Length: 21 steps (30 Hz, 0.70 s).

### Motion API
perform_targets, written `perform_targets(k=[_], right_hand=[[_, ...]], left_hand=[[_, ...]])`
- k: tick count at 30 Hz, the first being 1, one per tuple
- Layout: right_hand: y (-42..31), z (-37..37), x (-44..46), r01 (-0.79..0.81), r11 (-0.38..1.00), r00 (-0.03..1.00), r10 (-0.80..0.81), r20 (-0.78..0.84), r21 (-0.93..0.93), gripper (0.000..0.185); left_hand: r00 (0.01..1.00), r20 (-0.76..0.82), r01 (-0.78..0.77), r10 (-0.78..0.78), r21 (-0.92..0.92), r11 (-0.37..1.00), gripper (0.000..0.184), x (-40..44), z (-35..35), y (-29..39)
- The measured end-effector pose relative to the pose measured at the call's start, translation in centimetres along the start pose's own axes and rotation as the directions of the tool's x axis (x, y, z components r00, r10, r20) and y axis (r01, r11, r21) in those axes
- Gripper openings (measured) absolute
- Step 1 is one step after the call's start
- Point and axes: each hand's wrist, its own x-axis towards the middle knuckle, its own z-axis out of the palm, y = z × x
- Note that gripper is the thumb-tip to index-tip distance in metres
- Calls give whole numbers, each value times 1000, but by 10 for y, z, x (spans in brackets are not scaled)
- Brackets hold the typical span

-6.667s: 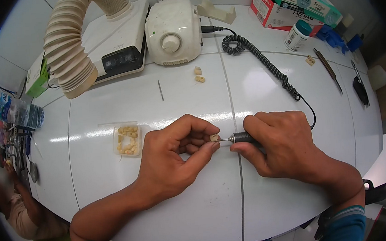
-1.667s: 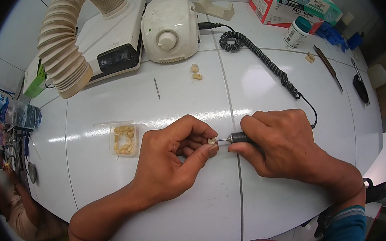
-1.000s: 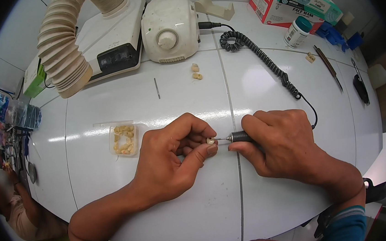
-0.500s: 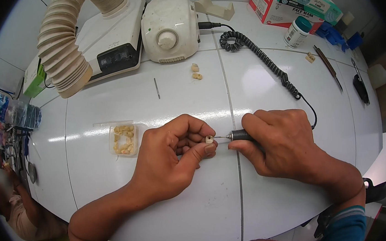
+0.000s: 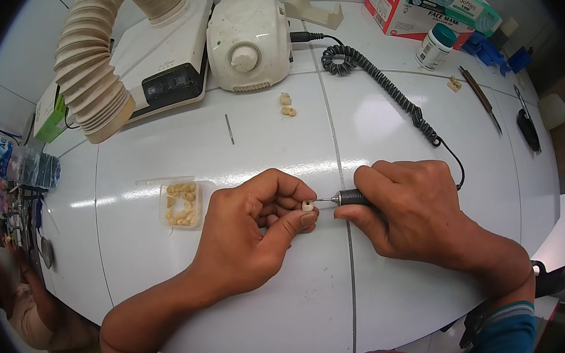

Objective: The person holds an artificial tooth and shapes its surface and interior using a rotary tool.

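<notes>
Between the thumb and fingers of my left hand (image 5: 260,225) is a small tooth-coloured dental crown (image 5: 307,205) with a dark hollow facing up. My right hand (image 5: 413,209) wraps round a black rotary handpiece (image 5: 351,198), pointing left. Its thin metal bur reaches to the crown; whether the tip touches it is too small to tell. A coiled black cord (image 5: 381,80) links the handpiece to the white control unit (image 5: 247,42), which has a round knob. Left of my left hand, an open clear plastic box (image 5: 199,217) holds several yellowish tooth-like pieces.
Two tooth pieces (image 5: 287,111) and a loose bur (image 5: 229,129) lie on the white tiled table (image 5: 295,323). A ribbed hose (image 5: 88,72) hangs at upper left. Mask boxes (image 5: 416,10), a white bottle (image 5: 436,47) and a slim brown tool (image 5: 481,100) are at right. Another person (image 5: 36,312) sits far left.
The crown has shifted and turned very slightly in my left fingers, which have moved a touch. My right hand and the handpiece look almost the same.
</notes>
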Motion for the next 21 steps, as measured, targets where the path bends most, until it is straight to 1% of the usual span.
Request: perform_targets(k=[5,8,11,14,17,20,21], right_hand=[[0,0,0,3,1000,1000,-3,-1,-2,47],[0,0,0,3,1000,1000,-3,-6,-2,47],[-1,-1,0,-10,1000,1000,10,-4,1,46],[0,0,0,-11,1000,1000,11,-28,12,46],[0,-1,-1,-21,1000,1000,21,-15,6,46],[1,2,-1,-15,1000,999,15,-45,-1,45],[1,2,-1,-14,1000,999,14,-45,-2,45]], left_hand=[[1000,7,24,-24,-2,1000,20,1,-1,2],[1000,6,-2,2,29,1000,20,1,-1,-2],[999,-52,5,-9,-64,998,20,1,1,-1],[998,-52,-34,32,-48,998,21,2,2,-1],[997,-70,-38,35,-30,999,21,2,2,-5],[997,-70,-24,24,1,1000,22,2,2,-1],[996,-70,-52,54,33,998,23,2,1,-1]])
